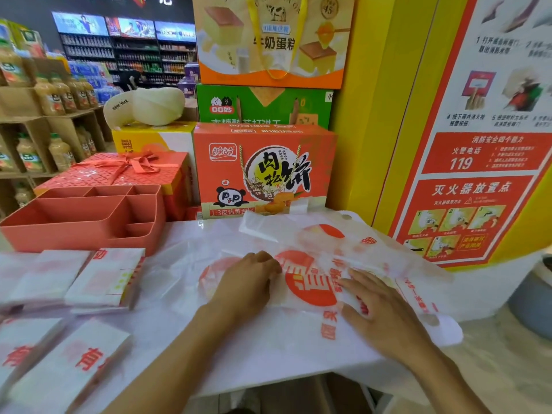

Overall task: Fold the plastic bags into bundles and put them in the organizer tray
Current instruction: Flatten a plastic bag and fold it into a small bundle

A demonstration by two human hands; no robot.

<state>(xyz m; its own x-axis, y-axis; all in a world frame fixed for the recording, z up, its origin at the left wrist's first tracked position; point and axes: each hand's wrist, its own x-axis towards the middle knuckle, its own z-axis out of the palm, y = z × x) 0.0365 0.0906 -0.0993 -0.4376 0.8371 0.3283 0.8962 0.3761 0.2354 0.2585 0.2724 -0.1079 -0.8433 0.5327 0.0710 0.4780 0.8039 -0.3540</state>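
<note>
Now flattening: right hand [385,318] lies flat, open, on the bag [310,289]; left hand [248,282] fingers bent, grip unclear. Smooth outward from the palms before creasing.

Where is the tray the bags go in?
Find the big orange panda box straight ahead. Just left of it, in front of a red gift box tied with a ribbon, sits the tray. It is the only open coral-pink thing there, and it is split into several compartments.

Thin translucent plastic bag [313,264] (crinkled, slightly glossy); smooth matt plastic organizer tray [80,231]; glossy cardboard box [263,171].
</note>
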